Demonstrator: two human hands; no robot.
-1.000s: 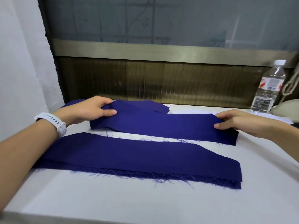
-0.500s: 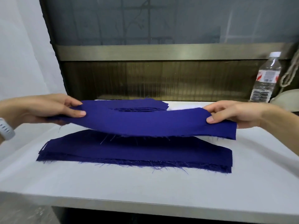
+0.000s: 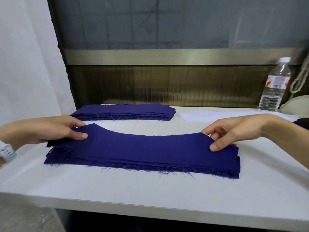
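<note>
While left hand (image 3: 50,131) and right hand (image 3: 234,131) each pinch one end of blue fabric piece (image 3: 142,146), piece lies atop near stack (image 3: 133,167) on worktop (image 3: 150,195), stretched flat, likely so edges align

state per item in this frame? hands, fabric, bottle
left hand: pinches the left end of the top fabric piece, thumb on top.
right hand: pinches its right end, thumb on top.
top fabric piece: spread over the near stack, left end slightly raised.
near stack: flat on the table, front edge frayed.
far stack: flat, apart from both hands.
water bottle: upright, capped.
</note>
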